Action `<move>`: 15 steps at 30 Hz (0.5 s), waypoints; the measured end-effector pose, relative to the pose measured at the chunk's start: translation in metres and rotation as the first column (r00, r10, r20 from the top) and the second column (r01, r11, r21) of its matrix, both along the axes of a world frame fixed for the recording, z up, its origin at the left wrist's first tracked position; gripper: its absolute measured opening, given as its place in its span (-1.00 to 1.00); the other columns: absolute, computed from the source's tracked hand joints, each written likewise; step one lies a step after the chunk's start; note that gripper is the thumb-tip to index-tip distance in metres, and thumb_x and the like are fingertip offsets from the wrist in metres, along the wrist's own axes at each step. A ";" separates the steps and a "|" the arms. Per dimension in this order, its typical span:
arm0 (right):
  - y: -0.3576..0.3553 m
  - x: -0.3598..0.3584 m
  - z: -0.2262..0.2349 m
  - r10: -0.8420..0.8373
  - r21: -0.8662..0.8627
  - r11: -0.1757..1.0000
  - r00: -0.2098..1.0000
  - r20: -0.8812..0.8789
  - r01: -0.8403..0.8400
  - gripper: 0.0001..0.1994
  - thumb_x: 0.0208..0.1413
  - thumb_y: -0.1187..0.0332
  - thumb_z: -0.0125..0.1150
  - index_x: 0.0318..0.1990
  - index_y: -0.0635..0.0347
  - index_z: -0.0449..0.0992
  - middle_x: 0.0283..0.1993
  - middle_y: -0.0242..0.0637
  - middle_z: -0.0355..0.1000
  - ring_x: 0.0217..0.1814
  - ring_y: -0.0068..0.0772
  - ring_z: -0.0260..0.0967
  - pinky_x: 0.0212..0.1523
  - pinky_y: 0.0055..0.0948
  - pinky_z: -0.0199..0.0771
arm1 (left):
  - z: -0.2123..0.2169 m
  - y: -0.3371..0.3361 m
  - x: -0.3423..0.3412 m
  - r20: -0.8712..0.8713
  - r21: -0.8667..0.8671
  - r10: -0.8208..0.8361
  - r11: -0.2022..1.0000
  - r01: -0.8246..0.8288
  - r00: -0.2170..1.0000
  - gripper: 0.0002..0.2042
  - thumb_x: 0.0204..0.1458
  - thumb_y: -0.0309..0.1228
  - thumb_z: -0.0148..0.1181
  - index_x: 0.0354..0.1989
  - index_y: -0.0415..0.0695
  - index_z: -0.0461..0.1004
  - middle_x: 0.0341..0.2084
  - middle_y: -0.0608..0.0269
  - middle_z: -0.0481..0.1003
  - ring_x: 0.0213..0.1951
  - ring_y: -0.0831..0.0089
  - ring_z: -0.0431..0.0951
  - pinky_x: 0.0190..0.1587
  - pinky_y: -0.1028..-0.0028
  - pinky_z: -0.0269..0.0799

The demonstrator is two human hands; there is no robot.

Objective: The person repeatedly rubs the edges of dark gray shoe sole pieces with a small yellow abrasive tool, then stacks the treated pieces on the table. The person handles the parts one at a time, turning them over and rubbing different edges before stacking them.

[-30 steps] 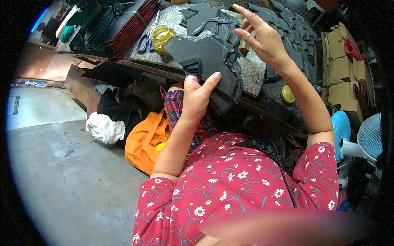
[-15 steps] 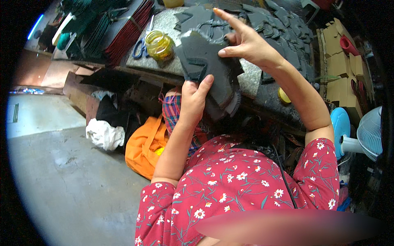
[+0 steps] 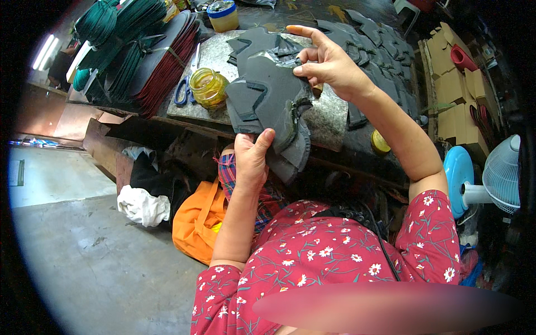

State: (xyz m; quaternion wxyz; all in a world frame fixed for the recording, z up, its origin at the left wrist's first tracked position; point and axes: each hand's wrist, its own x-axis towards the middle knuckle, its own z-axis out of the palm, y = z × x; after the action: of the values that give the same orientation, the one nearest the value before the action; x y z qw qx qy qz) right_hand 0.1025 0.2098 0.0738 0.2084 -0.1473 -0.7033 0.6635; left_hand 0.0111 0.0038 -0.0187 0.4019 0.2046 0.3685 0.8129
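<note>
My left hand [image 3: 254, 159] grips the lower end of a dark grey foam-like sheet cutout [image 3: 273, 92], thumb on top. Layered pieces with angular, notched edges make up the cutout, and a ragged strip runs along its right side. At its upper right edge, my right hand [image 3: 332, 67] pinches it between the thumb and a curled finger. The right index finger points out, its tip stained orange. Left of the cutout, an open glass jar of yellow stuff [image 3: 209, 89] stands on a speckled stone slab [image 3: 329, 120], beside blue-handled scissors [image 3: 182, 91].
More grey cutouts [image 3: 385, 67] lie in heaps at the right of the bench. Bundled red-edged sheets [image 3: 167, 72] and green cord bundles [image 3: 120, 61] lie at the left. A blue-lidded tub [image 3: 223, 15] stands behind. An orange bag [image 3: 195, 223] sits below; a fan [image 3: 499, 176] stands at right.
Both hands and the cutout have shifted slightly left, with the left hand lower. The cutout's layers now spread wider. More of the bench's far side shows.
</note>
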 end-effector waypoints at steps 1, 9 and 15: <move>0.001 -0.002 0.000 0.002 -0.031 1.000 1.000 -0.010 -0.002 -0.23 0.02 0.58 0.29 0.40 0.00 0.11 -0.30 -0.44 0.35 -0.43 -0.76 0.29 -0.50 -0.76 0.35 | 0.000 0.001 0.000 0.028 -0.007 0.014 1.000 -0.013 1.000 -0.72 0.11 -0.42 0.32 -0.11 -0.28 0.39 -0.20 0.09 0.55 -0.23 0.34 0.60 -0.12 0.32 0.58; 0.033 -0.012 -0.006 -0.067 -0.053 0.997 0.991 -0.117 0.061 -0.26 0.06 0.64 0.14 0.41 0.04 0.05 -0.17 -0.39 0.40 -0.32 -0.75 0.31 -0.42 -0.79 0.32 | -0.003 -0.004 -0.004 -0.005 -0.080 -0.021 0.997 0.020 1.000 -0.75 0.13 -0.46 0.27 -0.09 -0.29 0.42 -0.19 0.09 0.56 -0.22 0.35 0.59 -0.10 0.33 0.56; 0.128 -0.014 -0.013 -0.419 0.138 0.888 0.895 -0.152 0.439 -0.37 0.13 0.45 0.10 0.39 0.03 0.13 -0.17 -0.28 0.47 -0.23 -0.52 0.38 -0.24 -0.53 0.39 | -0.001 -0.015 -0.003 -0.017 -0.102 -0.019 0.995 0.017 1.000 -0.73 0.12 -0.50 0.25 -0.03 -0.30 0.43 -0.16 0.13 0.56 -0.21 0.39 0.59 -0.09 0.39 0.54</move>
State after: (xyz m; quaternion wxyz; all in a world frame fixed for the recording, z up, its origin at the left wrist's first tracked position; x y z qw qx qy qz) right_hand 0.0880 0.3381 0.0610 0.4026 -0.2415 -0.6934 0.5465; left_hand 0.0086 -0.0112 -0.0200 0.4157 0.1946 0.4112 0.7875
